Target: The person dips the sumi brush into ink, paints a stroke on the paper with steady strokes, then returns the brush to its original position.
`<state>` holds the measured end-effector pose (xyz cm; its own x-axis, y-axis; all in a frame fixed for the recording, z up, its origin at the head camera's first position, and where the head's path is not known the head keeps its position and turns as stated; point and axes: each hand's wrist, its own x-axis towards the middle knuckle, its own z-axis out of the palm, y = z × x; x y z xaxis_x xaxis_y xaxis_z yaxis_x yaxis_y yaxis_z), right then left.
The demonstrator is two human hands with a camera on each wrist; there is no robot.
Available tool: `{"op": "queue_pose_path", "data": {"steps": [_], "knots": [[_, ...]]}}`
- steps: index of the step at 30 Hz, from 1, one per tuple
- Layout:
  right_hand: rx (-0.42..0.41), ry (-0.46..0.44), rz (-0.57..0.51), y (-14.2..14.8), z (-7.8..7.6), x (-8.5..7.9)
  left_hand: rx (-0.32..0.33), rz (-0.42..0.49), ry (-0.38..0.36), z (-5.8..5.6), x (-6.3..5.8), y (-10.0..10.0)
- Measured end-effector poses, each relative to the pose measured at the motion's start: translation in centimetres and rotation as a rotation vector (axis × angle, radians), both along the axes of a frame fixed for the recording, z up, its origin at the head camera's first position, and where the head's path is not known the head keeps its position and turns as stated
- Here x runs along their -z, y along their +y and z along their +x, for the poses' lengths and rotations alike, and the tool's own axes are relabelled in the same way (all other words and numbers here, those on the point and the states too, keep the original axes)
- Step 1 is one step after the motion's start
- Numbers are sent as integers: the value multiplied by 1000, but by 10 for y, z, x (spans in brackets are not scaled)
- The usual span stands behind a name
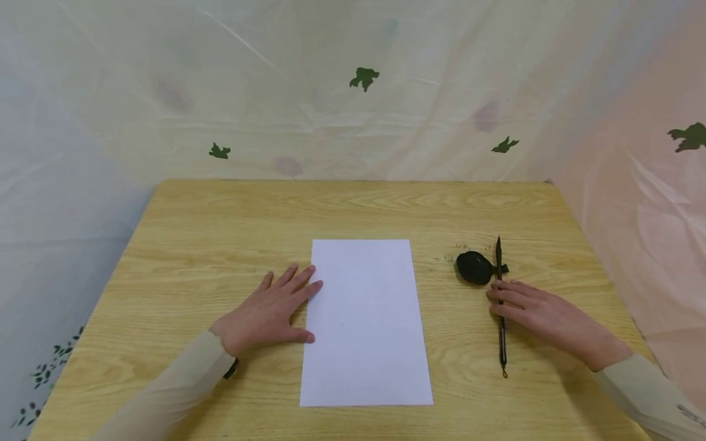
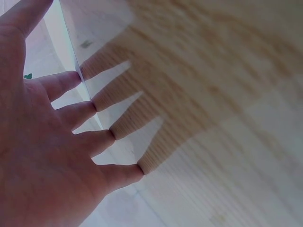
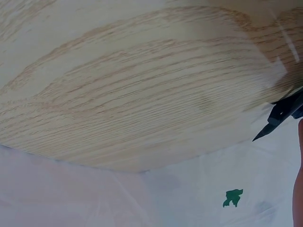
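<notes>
In the head view, rests the left hand released, with fingers spread and the tips of thumb and index finger over the left edge of a white sheet, flat on the wooden table. Lays the right hand across the shaft of a black brush, right of the sheet; cannot tell whether grasping or merely touching. Can see the brush crossing the stub of a round black dish, with its point toward the far edge. In the left wrist view, sets spread fingertips against the reflective tabletop. In the right wrist view, makes out the brush's dark tip at the right side, near a green patch on the cloth.
</notes>
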<state>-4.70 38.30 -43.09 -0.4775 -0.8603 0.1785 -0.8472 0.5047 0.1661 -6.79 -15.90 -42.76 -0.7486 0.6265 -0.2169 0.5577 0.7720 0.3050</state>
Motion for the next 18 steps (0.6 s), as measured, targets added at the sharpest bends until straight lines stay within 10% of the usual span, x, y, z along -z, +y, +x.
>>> {"op": "queue_pose_path", "data": {"steps": [18], "knots": [[-48,86,-91,-1,6,-3,4,3,-8,-2,1,-1]]}}
